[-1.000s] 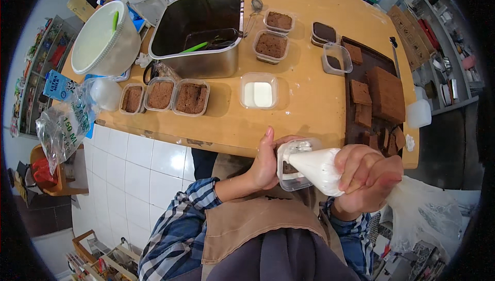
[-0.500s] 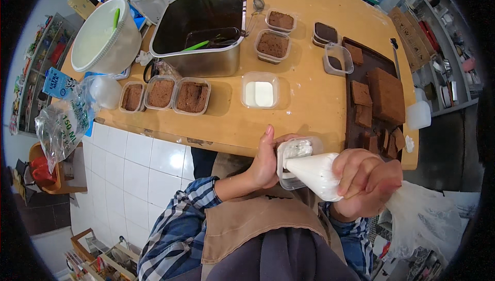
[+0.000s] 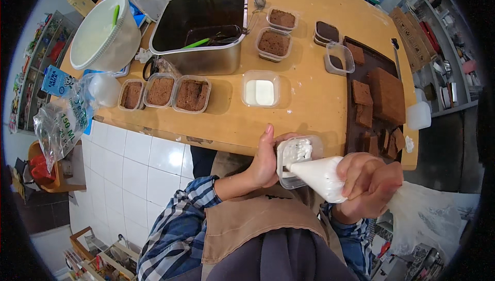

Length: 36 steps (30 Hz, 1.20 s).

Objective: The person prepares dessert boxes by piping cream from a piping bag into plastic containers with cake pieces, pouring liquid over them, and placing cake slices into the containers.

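Note:
My left hand point(image 3: 265, 165) is wrapped round the left side of a small clear plastic tub point(image 3: 315, 148), held just off the table's front edge. White cream point(image 3: 300, 150) lies in the tub, mostly in its far half. My right hand point(image 3: 367, 180) squeezes a piping bag point(image 3: 322, 175) filled with white cream; its tip points left into the tub, touching or just above the cream. The bag's loose end hangs down to the right of that hand. On the table beyond stands another clear tub point(image 3: 260, 89) with smooth white content.
Tubs of brown cake stand at left point(image 3: 161, 91) and at the back point(image 3: 274, 43). A large metal pan point(image 3: 201, 61) holds dark sauce; beside it is a white bowl point(image 3: 129, 43). Cake blocks point(image 3: 385, 95) lie on a dark tray point(image 3: 356, 149) at right.
The bag's tip has shifted slightly right and nearer to me. More cream shows in the tub's far half. My left hand keeps its hold in nearly the same place.

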Tool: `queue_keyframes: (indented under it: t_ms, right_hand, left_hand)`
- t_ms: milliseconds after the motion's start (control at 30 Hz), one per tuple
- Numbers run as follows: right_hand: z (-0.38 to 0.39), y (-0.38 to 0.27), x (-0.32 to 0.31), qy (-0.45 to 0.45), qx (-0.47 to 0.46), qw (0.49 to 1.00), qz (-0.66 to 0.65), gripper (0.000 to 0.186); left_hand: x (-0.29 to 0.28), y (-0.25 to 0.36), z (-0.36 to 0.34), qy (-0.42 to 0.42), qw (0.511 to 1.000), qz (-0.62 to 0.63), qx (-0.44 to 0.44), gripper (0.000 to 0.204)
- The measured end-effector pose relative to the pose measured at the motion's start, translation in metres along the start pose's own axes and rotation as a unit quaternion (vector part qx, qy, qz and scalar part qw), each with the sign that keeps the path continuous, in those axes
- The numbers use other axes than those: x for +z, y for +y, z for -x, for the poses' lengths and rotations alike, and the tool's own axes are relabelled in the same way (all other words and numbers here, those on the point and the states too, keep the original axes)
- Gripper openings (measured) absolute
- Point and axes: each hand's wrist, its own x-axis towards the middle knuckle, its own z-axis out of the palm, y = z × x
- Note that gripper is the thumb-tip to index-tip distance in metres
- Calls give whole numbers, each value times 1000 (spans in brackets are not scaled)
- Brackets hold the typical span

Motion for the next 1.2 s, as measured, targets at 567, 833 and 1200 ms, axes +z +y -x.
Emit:
queue_keyframes:
  t_ms: [567,833,1200]
  right_hand:
    - [6,-2,-8,5,38,998,57,36]
    - [-5,3,-7,-14,-15,999,29,35]
    - [-7,9,-1,6,-54,998,32,34]
  left_hand:
    - [0,2,2,15,1000,7,21,76]
    - [0,4,4,3,1000,-3,12,78]
    - [6,3,4,-10,1000,2,3,77]
